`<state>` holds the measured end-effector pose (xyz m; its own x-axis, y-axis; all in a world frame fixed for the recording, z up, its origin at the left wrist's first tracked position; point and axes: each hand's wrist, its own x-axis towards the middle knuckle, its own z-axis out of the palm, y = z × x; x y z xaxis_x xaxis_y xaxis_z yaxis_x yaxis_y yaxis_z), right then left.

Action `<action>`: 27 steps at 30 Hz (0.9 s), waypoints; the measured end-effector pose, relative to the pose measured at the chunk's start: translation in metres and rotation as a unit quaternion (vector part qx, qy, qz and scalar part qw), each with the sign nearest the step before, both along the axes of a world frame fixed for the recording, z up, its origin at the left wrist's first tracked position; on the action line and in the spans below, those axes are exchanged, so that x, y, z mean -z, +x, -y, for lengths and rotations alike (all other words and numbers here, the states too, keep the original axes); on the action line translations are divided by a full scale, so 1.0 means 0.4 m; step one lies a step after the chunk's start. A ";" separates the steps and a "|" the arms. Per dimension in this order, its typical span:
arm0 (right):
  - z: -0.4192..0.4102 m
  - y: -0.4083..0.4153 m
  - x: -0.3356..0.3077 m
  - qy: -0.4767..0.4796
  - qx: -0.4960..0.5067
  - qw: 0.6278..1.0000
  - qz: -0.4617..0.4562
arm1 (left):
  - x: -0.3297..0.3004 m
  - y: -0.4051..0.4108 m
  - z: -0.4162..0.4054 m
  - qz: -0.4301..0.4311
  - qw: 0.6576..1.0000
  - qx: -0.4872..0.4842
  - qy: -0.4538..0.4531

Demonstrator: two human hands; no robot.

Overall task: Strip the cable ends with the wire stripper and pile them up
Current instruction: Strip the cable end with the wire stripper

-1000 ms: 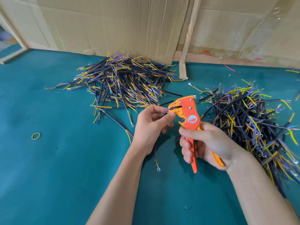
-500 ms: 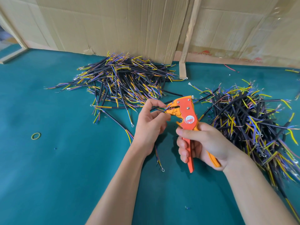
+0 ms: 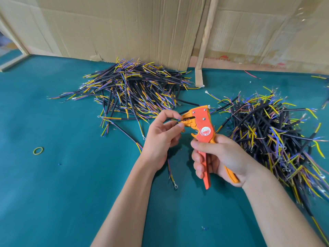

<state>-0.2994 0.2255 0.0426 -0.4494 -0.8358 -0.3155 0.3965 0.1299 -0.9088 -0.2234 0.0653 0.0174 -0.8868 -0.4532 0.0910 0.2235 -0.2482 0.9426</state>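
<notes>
A person's right hand (image 3: 219,157) gripped the handles of an orange wire stripper (image 3: 203,130), fingers curled round the front handle and thumb laid across the body just under its round red label, the tool's head pointing up and toward the left hand. The left hand (image 3: 161,138) pinched a thin black cable (image 3: 169,164) between thumb and forefinger, the fingers narrow and bent, holding the cable's coloured end wires right at the mouth of the stripper's head; whether the wires sat inside the mouth could not be told. From the pinch, the cable ran down behind the palm and trailed below the wrist onto the teal table mat (image 3: 71,193), ending in a small ring terminal.

Beyond the left fingertips lay a spread pile of cables (image 3: 131,90) with yellow, blue and purple wire ends. A second, denser heap (image 3: 270,132) lay just past the knuckles of the right hand, on its outer side. A yellow rubber band (image 3: 38,150) lay well away from the left hand, on the mat. Creased cardboard sheets (image 3: 142,27) stood along the far edge, behind both piles.
</notes>
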 end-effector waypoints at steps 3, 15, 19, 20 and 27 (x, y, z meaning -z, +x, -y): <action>-0.001 0.000 0.001 0.000 0.001 1.000 0.002 | 0.002 -0.003 0.001 0.002 1.000 -0.006 0.007; -0.012 -0.008 0.000 -0.005 -0.019 1.000 0.012 | -0.001 -0.004 0.003 -0.003 0.999 -0.024 0.045; -0.015 -0.009 -0.003 -0.006 -0.020 1.000 0.006 | 0.000 -0.004 0.003 -0.001 0.999 -0.024 0.044; -0.015 -0.010 -0.004 -0.006 -0.021 1.000 0.004 | 0.000 -0.005 0.002 0.000 0.999 -0.025 0.045; -0.021 -0.011 -0.010 -0.011 -0.037 0.999 -0.006 | 0.001 -0.007 0.002 0.011 0.999 -0.028 0.039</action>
<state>-0.3036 0.2340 0.0467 -0.3898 -0.8736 -0.2915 0.3759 0.1380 -0.9163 -0.2262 0.0646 0.0172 -0.8616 -0.5065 0.0334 0.2177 -0.3092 0.9257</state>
